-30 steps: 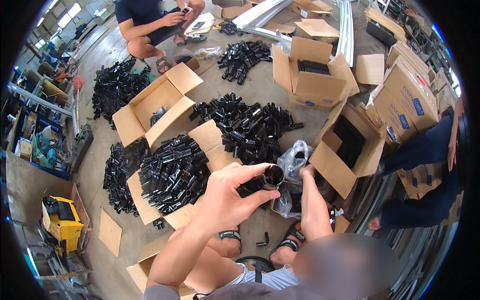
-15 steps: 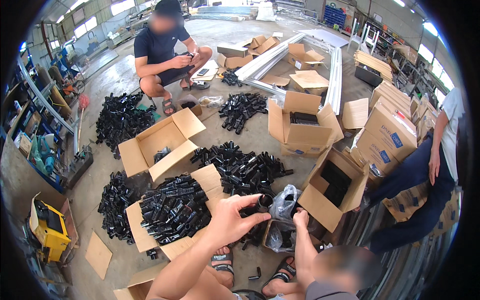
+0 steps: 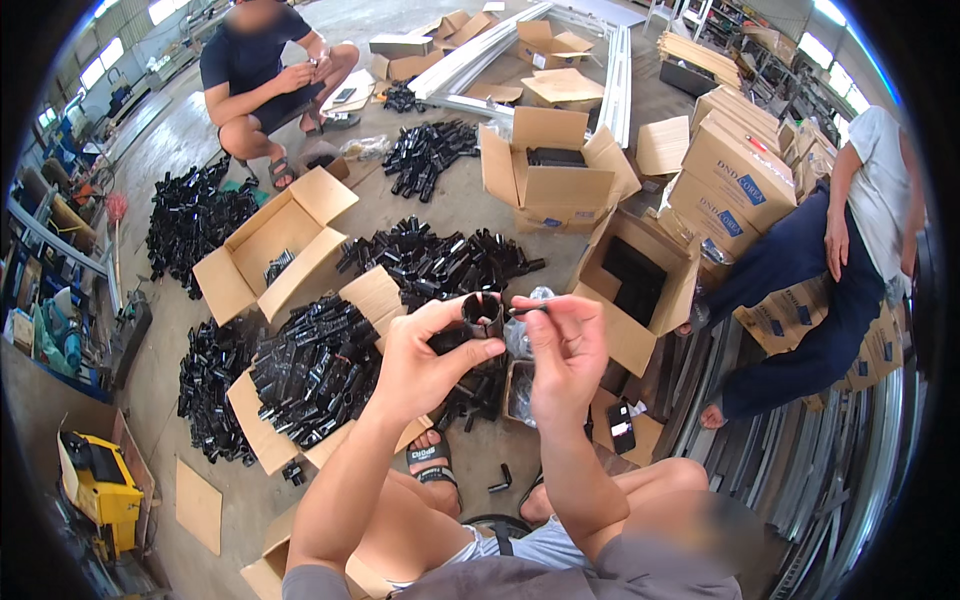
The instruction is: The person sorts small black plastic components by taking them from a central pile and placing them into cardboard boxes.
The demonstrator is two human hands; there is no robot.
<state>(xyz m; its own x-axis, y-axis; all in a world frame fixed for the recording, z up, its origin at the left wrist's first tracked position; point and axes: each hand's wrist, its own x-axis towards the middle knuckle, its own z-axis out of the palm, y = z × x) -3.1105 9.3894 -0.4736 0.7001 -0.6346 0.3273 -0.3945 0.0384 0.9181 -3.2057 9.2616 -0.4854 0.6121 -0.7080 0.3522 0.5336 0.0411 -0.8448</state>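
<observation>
I see my left hand [image 3: 425, 365] raised in front of me with its fingers curled around a short black tube [image 3: 482, 313], thumb over the top and forefinger underneath, so the open end of the tube faces me. My right hand [image 3: 565, 350] is just beside it, thumb and forefinger pinched on a small dark pin [image 3: 528, 311] whose tip sits at the tube's right rim; whether it touches the rim I cannot quite tell at this size. The tube sits between the two hands, above my knees and sandals. Below the hands lies a heap of black tubes [image 3: 440, 262] on the concrete floor, and to the left a flattened cardboard box [image 3: 372, 296] carries another pile of them. An open box [image 3: 265, 245] stands further left, and another open box [image 3: 640, 290] with dark contents stands to the right of my hands. A clear plastic bag [image 3: 520, 340] shows just behind my right thumb. A person crouches at the far side, and another person in dark trousers stands at the right by stacked cartons [image 3: 740, 170].
</observation>
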